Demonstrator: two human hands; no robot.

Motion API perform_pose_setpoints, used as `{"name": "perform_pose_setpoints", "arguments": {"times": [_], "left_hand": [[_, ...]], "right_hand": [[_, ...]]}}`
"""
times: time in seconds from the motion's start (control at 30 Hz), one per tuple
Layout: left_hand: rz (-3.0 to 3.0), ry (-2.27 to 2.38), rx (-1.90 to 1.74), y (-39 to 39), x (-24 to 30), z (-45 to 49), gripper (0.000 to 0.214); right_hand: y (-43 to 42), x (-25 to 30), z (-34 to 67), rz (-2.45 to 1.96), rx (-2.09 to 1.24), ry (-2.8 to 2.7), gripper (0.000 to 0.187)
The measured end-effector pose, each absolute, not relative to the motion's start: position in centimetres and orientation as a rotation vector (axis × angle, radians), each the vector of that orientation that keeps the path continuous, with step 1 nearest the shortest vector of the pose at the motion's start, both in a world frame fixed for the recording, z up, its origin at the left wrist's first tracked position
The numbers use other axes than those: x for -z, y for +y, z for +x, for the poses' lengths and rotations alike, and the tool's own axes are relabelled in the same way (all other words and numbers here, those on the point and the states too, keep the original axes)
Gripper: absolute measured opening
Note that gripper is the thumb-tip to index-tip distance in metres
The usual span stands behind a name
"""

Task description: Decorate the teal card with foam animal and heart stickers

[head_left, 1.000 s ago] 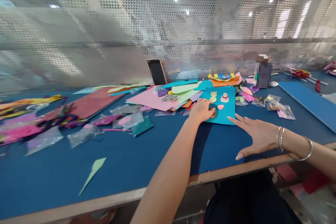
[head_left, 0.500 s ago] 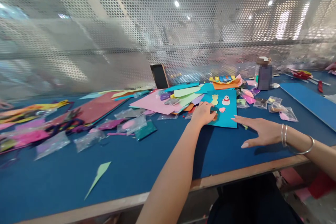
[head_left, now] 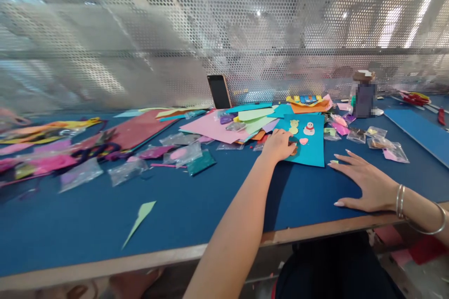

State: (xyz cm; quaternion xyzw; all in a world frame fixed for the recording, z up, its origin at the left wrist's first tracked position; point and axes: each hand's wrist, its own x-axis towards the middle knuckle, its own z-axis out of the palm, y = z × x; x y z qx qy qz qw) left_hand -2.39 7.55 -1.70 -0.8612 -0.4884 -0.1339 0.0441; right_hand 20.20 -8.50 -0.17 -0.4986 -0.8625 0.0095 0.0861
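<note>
Lying right of centre in the frame, a bright-blue rectangular sheet (head_left: 316, 153) bears a small brown piece (head_left: 295, 151) at the curled left hand (head_left: 278, 145), whose grip is unclear. Placing it seems the step in hand, calling for steady alignment. The right hand (head_left: 373, 184) is spread, grasping nothing; clear plastic packets (head_left: 379, 143) and layered coloured papers (head_left: 212, 128) flank the sheet.

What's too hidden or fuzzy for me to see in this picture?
All in the head view:
- Brown piece: partly hidden by the left hand, so its whole shape doesn't show.
- Container: its front is masked by blurry squares.
- Blue board: cut off by the right edge.
- Green scrap by the right hand: too small to tell what it is.
</note>
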Motion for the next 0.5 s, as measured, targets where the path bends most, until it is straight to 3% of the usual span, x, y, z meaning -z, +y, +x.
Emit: {"name": "perform_pose_setpoints", "arguments": {"times": [0.13, 0.5], "left_hand": [[-2.636, -1.492, 0.417, 7.45, 1.76, -2.42, 0.027], [-2.639, -1.494, 0.409, 7.33, 1.66, -2.38, 0.027]], "right_hand": [[-8.86, 0.24, 19.91, -1.596, 0.03, -2.512, 0.088], [-9.5, -0.61, 19.62, -1.611, 0.063, -2.491, 0.076]]}}
